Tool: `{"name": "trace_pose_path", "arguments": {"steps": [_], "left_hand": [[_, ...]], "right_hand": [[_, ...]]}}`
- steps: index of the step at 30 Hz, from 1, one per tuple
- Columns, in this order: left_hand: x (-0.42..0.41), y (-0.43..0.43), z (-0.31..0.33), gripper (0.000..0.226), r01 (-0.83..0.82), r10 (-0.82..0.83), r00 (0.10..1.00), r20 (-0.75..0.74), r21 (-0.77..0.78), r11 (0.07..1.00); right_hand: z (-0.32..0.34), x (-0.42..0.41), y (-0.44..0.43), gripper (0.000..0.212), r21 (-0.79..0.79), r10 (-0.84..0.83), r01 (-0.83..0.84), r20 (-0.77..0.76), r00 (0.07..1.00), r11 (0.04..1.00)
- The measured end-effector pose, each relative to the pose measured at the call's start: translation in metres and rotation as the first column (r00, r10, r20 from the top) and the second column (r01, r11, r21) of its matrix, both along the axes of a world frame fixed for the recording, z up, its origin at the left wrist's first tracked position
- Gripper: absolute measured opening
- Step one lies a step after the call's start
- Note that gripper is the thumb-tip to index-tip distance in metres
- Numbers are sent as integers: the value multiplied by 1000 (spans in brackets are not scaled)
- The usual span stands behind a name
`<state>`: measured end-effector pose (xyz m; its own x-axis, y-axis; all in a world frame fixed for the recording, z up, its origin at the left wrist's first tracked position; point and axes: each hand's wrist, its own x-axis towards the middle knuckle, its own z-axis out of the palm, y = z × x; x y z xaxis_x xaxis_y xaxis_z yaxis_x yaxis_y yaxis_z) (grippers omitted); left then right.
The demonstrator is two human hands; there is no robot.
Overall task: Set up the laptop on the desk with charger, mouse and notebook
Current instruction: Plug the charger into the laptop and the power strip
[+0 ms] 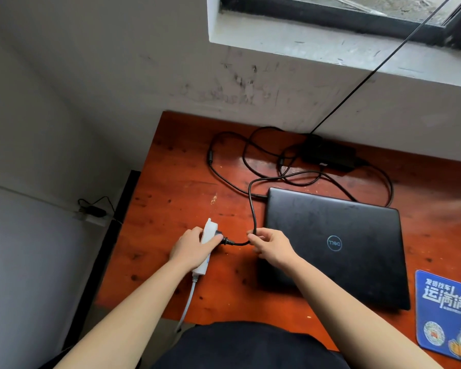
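A closed black laptop (336, 243) lies on the reddish wooden desk (176, 187). Behind it rests the black charger brick (330, 155), with its black cable (253, 203) looping over the desk and one end running to the laptop's back left corner. My left hand (192, 249) grips a white power strip (207, 233) standing on its side. A black plug (225, 240) sits in the strip's socket. My right hand (270, 246) pinches the cable just right of the plug.
A blue printed mouse pad (446, 315) lies at the desk's right front. The power strip's white cord (188, 302) hangs over the front edge. A wall and window sill stand behind the desk. On the floor at the left lies a small black adapter (93, 211).
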<state>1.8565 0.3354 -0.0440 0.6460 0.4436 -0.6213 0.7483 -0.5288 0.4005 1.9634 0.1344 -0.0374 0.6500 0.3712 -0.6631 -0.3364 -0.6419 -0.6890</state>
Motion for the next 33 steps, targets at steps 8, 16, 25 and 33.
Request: {"name": "trace_pose_path", "arguments": {"steps": [8,16,25,33], "left_hand": [[15,-18,9,60,49,-27,997,-79,289,956],[35,-1,12,60,-54,88,992,-89,331,942],[22,-1,34,60,-149,111,971,213,174,973],[22,-48,121,61,-111,-107,924,367,525,844]], "right_hand": [[-4,0,-4,7,-133,75,-72,21,997,988],[-2,1,-12,9,-142,103,-104,-10,995,984],[23,3,-36,36,-285,258,-200,181,949,937],[66,43,-67,66,-400,509,-324,570,645,858]]}}
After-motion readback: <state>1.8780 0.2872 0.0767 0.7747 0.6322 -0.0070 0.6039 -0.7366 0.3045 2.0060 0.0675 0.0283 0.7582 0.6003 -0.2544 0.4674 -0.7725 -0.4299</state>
